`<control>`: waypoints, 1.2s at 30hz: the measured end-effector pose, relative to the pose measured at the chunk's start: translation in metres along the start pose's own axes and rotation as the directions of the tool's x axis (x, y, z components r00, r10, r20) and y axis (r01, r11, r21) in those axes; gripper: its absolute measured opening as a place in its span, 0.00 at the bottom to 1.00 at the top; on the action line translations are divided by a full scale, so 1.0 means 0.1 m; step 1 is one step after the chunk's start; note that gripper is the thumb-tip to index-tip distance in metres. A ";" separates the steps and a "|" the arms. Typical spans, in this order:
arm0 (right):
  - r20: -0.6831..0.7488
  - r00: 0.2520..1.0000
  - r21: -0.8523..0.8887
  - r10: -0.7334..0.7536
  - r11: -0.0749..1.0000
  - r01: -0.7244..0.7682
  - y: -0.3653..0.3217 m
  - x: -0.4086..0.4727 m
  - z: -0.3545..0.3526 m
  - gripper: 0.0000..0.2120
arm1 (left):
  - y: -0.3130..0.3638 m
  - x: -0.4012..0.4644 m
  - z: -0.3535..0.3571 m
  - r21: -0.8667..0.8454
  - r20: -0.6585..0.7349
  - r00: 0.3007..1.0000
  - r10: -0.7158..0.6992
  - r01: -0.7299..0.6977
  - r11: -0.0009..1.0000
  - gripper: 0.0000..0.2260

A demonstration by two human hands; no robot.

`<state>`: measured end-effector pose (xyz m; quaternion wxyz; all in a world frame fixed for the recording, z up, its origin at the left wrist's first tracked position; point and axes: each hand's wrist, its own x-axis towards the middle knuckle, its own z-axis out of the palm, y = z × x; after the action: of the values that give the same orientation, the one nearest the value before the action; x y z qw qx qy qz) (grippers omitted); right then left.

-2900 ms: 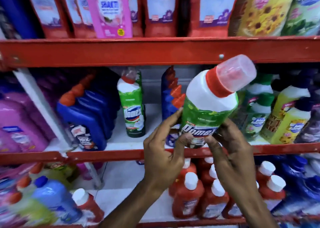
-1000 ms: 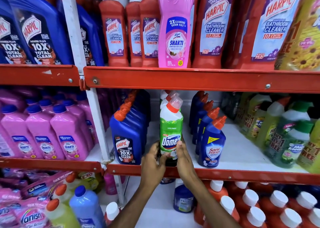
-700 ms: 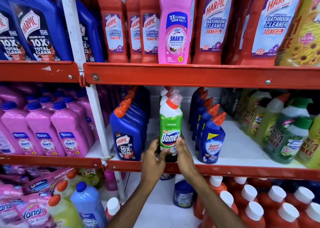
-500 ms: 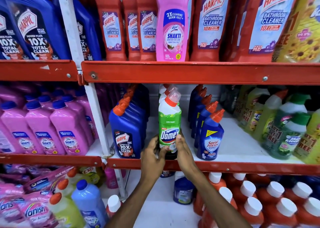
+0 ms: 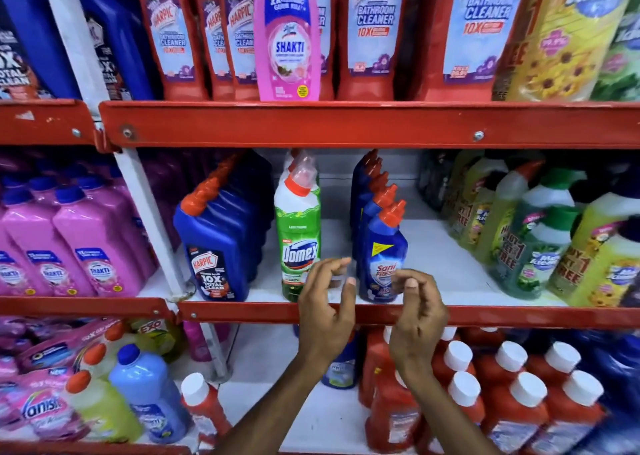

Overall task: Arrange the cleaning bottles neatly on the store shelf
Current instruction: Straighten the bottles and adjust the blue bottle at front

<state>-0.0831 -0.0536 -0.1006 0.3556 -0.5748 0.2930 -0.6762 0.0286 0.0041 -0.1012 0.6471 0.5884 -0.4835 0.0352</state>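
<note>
A green Domex bottle (image 5: 298, 233) with a red neck and clear cap stands upright at the front of the middle shelf (image 5: 242, 311), with more Domex bottles lined up behind it. My left hand (image 5: 325, 302) hovers just right of its base, fingers curled and apart, holding nothing. My right hand (image 5: 417, 311) is in front of the blue Sani Fresh bottle (image 5: 382, 257), also loosely curled and empty. Neither hand touches a bottle.
Blue Harpic bottles (image 5: 216, 243) form a row left of the Domex. Green and yellow bottles (image 5: 533, 247) fill the shelf's right side, pink Shakti bottles (image 5: 86, 243) the left bay. Red Harpic bathroom cleaners (image 5: 372, 29) and one pink Shakti bottle (image 5: 287, 39) stand above; red white-capped bottles (image 5: 460, 399) below.
Both hands have let go of the Domex bottle, which now stands alone at the shelf front, and have drawn back to the right. The view has moved closer.
</note>
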 end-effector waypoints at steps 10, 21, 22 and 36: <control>0.412 0.817 0.009 0.403 0.895 -0.446 0.38 0.52 -0.01 0.36 | 0.06 0.18 0.58 -0.171 0.265 0.848 -0.458 0.509 0.844 0.22; 0.523 0.719 0.014 0.457 0.839 -0.544 0.39 0.57 0.07 0.46 | 0.16 0.19 0.66 -0.172 0.283 0.820 -0.498 0.554 0.815 0.23; 0.525 0.718 0.009 0.457 0.841 -0.541 0.41 0.57 0.07 0.45 | 0.18 0.20 0.66 -0.184 0.289 0.823 -0.488 0.548 0.816 0.21; 0.018 0.984 0.064 0.177 0.982 -0.177 -0.02 0.29 -0.10 0.18 | 0.06 0.06 0.25 -0.084 0.178 0.917 -0.357 0.376 0.923 0.29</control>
<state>-0.0963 -0.0766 -0.0837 0.4346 -0.5386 0.3187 -0.6477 0.0136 -0.0177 -0.0969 0.6349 0.6307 -0.4158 -0.1619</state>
